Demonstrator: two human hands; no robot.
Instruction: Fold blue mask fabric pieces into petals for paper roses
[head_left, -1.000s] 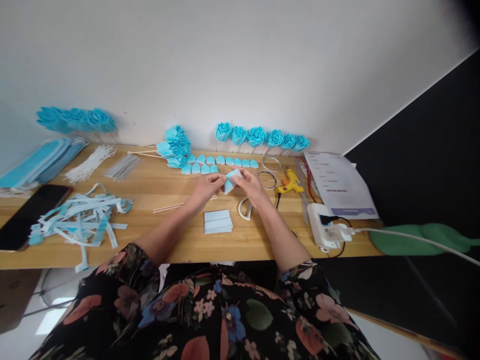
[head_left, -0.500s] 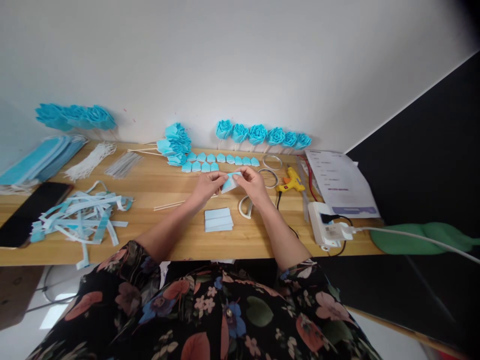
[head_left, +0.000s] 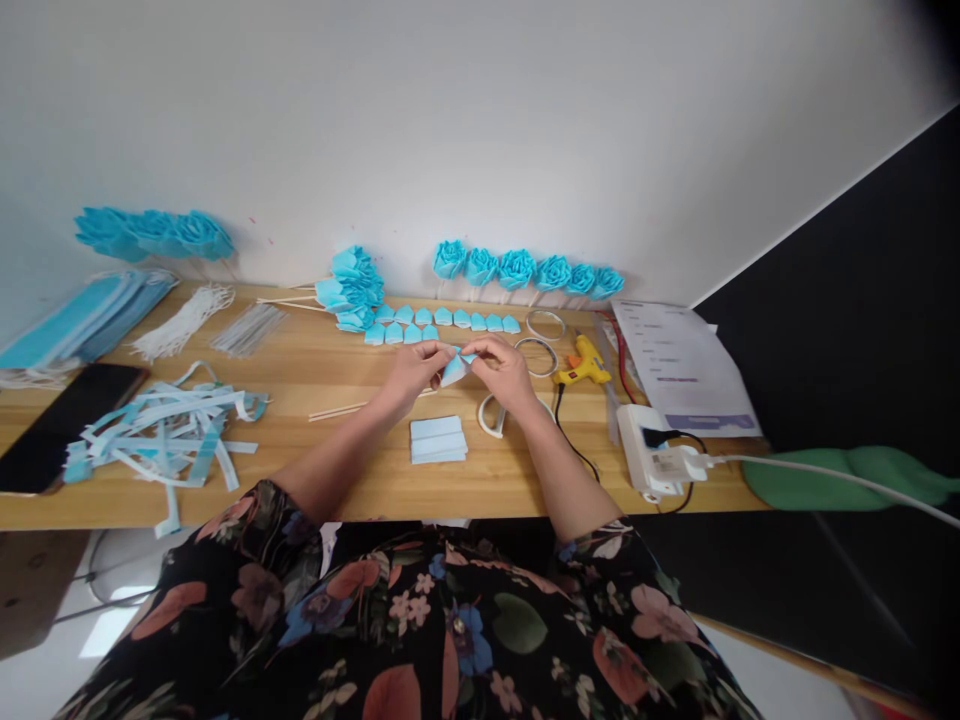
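My left hand (head_left: 412, 371) and my right hand (head_left: 507, 371) meet over the middle of the wooden table (head_left: 315, 470). Both pinch a small light-blue fabric piece (head_left: 454, 369) between their fingertips, folded to a point. Just below the hands lies a short stack of blue rectangular strips (head_left: 437, 440). Behind the hands run two rows of folded blue petals (head_left: 441, 325). White-handled scissors (head_left: 493, 418) lie under my right wrist.
Blue fabric roses (head_left: 525, 270) lean on the wall, with more at the far left (head_left: 154, 233). Cut blue scraps (head_left: 161, 430), a black phone (head_left: 60, 425), masks (head_left: 75, 320), a yellow glue gun (head_left: 581, 365), wire rings (head_left: 541, 325), a white power strip (head_left: 652, 460) and a paper sheet (head_left: 679, 365) lie about.
The blue piece has been folded smaller and narrower between my fingertips; both hands have closed in on it and shifted slightly away from me.
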